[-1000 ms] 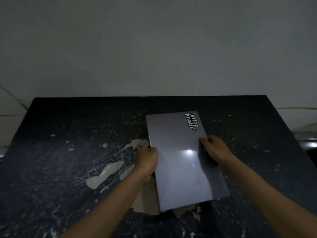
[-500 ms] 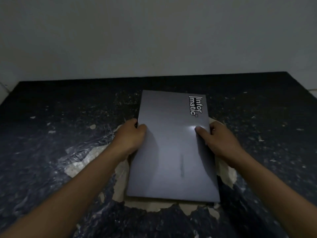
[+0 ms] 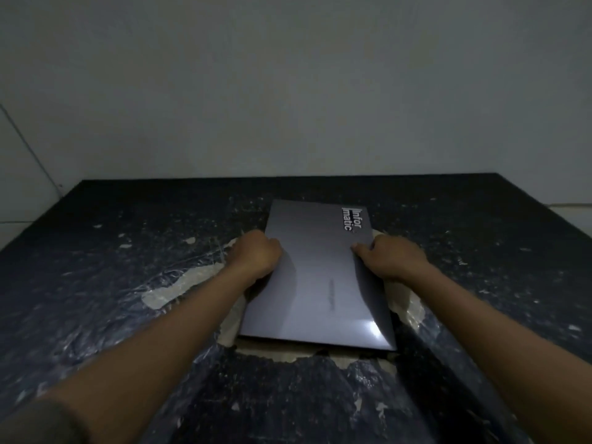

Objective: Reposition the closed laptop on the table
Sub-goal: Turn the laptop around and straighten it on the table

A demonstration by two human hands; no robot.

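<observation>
Laptop (image 3: pixel 317 283) closed, grey lid up, lying mid-table on the dark table (image 3: pixel 112 251), over a pale worn patch (image 3: pixel 179 288) in the surface. Long axis runs away from the person, white logo (image 3: pixel 352 218) at far right corner. Left hand (image 3: pixel 256 256) clamps the left long edge, right hand (image 3: pixel 392 256) the right edge; fingers (image 3: pixel 360 249) curled closed on the lid, laptop between both hands

Head camera looks down, close above table (image 3: pixel 96 283).
</observation>
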